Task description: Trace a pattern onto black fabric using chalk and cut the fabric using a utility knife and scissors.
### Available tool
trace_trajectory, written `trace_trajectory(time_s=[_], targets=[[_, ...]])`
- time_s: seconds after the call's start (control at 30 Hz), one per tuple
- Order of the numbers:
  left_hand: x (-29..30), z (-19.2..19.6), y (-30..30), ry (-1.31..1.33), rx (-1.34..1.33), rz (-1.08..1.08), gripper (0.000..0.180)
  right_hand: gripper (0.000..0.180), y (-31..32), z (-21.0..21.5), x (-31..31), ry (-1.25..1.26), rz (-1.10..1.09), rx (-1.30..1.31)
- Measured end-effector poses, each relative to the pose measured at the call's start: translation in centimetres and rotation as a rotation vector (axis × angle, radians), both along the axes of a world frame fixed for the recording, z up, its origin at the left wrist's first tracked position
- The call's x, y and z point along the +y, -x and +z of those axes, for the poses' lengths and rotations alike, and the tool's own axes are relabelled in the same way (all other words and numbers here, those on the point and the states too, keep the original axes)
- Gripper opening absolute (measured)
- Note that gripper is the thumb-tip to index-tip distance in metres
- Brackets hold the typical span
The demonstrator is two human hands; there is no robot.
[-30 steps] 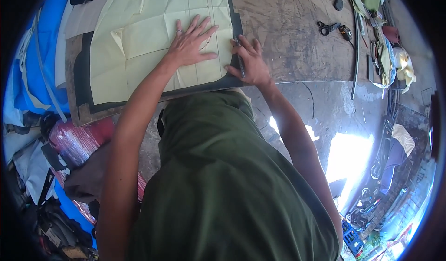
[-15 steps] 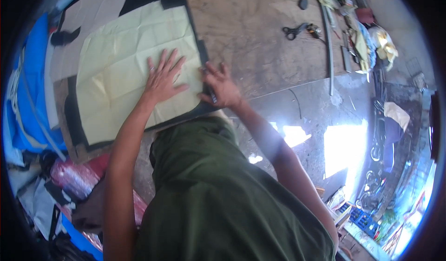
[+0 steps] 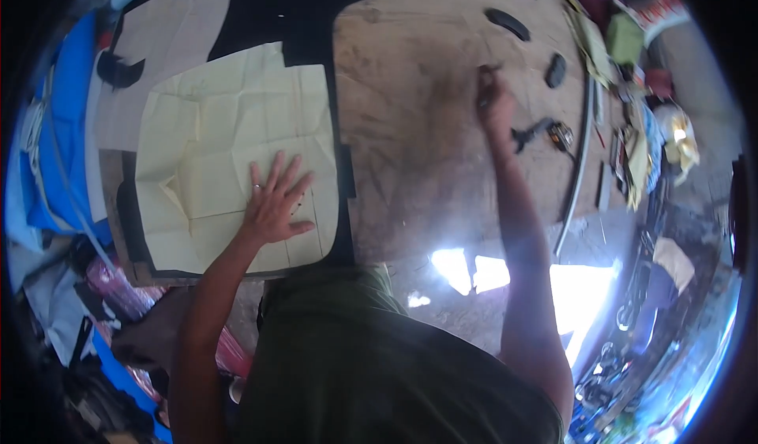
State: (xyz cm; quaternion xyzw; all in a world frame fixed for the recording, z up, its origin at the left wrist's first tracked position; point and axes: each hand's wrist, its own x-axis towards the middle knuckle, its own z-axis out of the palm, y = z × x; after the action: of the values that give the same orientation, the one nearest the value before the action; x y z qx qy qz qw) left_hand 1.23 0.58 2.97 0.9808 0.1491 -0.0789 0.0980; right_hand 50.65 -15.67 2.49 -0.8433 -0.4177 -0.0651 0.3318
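Note:
My left hand [image 3: 278, 207] lies flat with fingers spread on a creased pale-yellow paper pattern [image 3: 237, 128]. The paper rests on black sheet material [image 3: 343, 231], which shows along its edges. Over the bare brown board to the right, my right hand [image 3: 495, 108] is raised and smeared by motion. Its fingers look curled round a slim dark pen-like thing, blurred here. Closest to that hand are dark-handled scissors [image 3: 530, 133], just to its right.
A curved black piece [image 3: 508, 24] and a dark oval piece [image 3: 556, 70] lie on the wooden board [image 3: 410, 144]. A long grey strip [image 3: 584, 152] crosses its right edge, near cloth scraps [image 3: 638, 163]. Blue sheeting [image 3: 67, 144] hangs at the left.
My right hand has left the paper's right edge and swung away, far and to the right, over the board. My left hand stays on the paper. The whole view has shifted.

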Motion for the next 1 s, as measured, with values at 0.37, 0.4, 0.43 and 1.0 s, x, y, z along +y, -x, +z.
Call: trace_trajectory(time_s=[0.37, 0.4, 0.43, 1.0], targets=[[1.0, -1.5, -0.4, 0.019, -0.043, -0.012, 0.096, 0.064, -29.8, -5.9, 8.2, 0.278, 0.174, -0.050], [1.1, -1.2, -0.4, 0.023, -0.029, -0.016, 0.095, 0.062, -30.1, -5.7, 8.2, 0.322, 0.156, -0.027], [1.1, -1.0, -0.3, 0.025, -0.015, -0.020, 0.095, 0.059, -29.9, -5.4, 8.7, 0.365, 0.138, -0.005], [1.0, 0.3, 0.3, 0.087, -0.129, -0.010, 0.095, 0.051, 17.6, 3.4, 8.8, 0.145, 0.777, 0.197]])
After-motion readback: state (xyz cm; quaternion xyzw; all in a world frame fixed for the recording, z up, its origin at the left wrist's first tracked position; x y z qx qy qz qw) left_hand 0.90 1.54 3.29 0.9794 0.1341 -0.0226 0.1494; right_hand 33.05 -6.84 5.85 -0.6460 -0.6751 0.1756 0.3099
